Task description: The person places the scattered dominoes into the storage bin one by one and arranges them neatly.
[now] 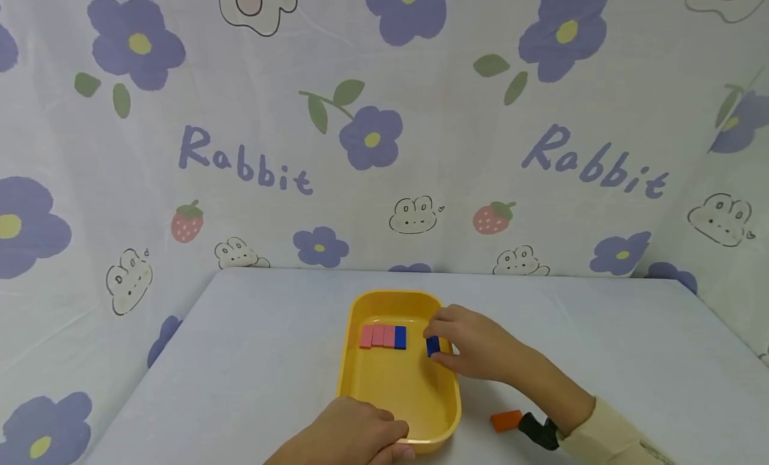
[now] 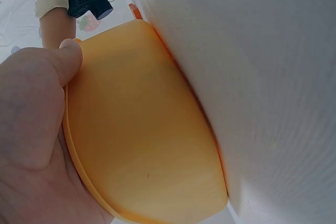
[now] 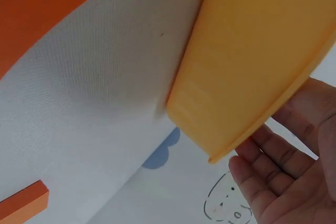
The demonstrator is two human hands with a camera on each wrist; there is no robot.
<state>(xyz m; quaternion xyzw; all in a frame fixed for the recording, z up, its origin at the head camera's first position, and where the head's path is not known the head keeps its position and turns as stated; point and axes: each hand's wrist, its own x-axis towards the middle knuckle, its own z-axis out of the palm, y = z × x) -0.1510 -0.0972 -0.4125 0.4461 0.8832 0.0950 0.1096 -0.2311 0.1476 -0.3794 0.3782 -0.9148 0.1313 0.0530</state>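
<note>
A yellow tray (image 1: 384,395) lies on the table. Its near rim is gripped by my left hand (image 1: 351,430), whose thumb shows over the edge in the left wrist view. Over the tray's right side, my right hand (image 1: 480,345) pinches a small dark blue block (image 1: 433,346) between thumb and fingers. Inside the tray, several pink blocks (image 1: 378,336) stand side by side in a row, with another blue block (image 1: 400,337) at the row's right end. The tray wall hides the blocks from both wrist views.
An orange block (image 1: 506,420) lies on the white table (image 1: 252,358) to the right of the tray, near the dark wrist device (image 1: 539,430). A large orange shape (image 3: 47,9) fills a corner of the right wrist view. Behind hangs a flower-printed cloth (image 1: 444,165).
</note>
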